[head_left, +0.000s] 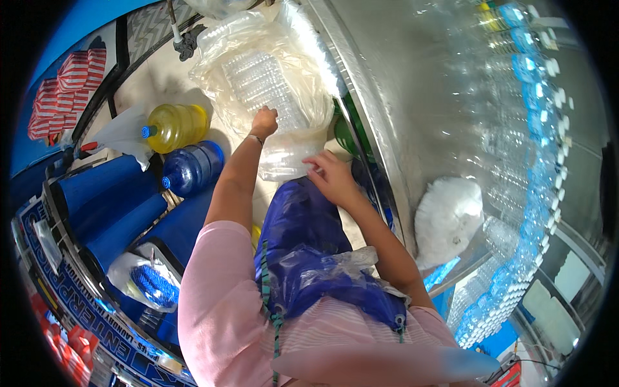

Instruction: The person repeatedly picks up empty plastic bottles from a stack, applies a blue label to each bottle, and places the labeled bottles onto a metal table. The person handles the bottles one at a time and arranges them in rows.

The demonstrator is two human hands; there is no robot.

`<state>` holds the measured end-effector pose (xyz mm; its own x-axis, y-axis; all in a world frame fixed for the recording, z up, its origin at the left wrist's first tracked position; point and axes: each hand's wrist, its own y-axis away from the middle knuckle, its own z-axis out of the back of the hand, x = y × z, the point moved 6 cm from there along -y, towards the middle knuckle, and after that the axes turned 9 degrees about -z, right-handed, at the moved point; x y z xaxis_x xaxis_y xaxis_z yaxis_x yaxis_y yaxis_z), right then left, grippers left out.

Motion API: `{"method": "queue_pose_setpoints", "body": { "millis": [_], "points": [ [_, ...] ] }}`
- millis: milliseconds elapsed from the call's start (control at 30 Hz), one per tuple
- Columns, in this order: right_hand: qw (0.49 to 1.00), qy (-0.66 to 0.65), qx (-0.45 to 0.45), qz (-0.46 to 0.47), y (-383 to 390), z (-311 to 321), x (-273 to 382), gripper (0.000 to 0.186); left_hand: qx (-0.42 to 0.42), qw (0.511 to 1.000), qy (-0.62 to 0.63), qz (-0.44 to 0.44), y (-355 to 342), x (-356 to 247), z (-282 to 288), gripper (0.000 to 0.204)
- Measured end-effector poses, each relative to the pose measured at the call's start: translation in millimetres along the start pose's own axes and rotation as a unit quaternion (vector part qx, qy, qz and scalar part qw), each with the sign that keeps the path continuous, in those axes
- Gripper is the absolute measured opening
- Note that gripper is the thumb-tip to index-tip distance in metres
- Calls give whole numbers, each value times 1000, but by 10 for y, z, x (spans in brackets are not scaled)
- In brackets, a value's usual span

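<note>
A large clear plastic bag (213,61) stands on the floor ahead of me, its mouth spread wide. Rows of clear empty plastic bottles (258,77) lie packed inside it. My left hand (264,122) reaches over the bag with its fingers curled closed at the near end of the bottles; what they hold, if anything, is hidden. Beside the bag's near right edge, my right hand (333,178) has its fingers loosely apart and appears to hold nothing. A blue plastic apron (303,213) covers my lap just below that hand.
Left of the bag are a yellow water jug (177,128) and a blue water jug (196,169). On my right runs a metal counter (400,97) with many capped clear bottles (532,161) in rows and a white plastic bundle (449,216). Blue panels (109,200) stand at left.
</note>
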<state>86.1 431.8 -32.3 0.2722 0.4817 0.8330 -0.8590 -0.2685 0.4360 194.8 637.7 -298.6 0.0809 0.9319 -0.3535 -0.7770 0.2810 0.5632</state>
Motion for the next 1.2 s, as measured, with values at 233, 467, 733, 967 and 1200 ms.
{"method": "queue_pose_setpoints", "body": {
  "millis": [233, 467, 733, 967, 1200],
  "points": [
    [981, 177, -74, 37, -1791, -829, -1034, 24, -2, 999, -34, 28, -269, 251, -232, 71],
    [903, 345, 211, -144, -1903, -1126, -1794, 39, 110, 993, -28, 21, -278, 364, -418, 73],
    [802, 483, 340, -88, -1560, -1350, -1835, 23, 303, 936, 182, -3, -234, 404, -515, 59],
    [854, 476, 160, -139, -1487, -1284, -2006, 22, 482, 780, 400, 15, 238, 163, -633, 59],
    [852, 505, 114, -82, -1384, -1145, -2050, 25, 460, 818, 344, -12, 285, 52, -496, 63]
  ]
}}
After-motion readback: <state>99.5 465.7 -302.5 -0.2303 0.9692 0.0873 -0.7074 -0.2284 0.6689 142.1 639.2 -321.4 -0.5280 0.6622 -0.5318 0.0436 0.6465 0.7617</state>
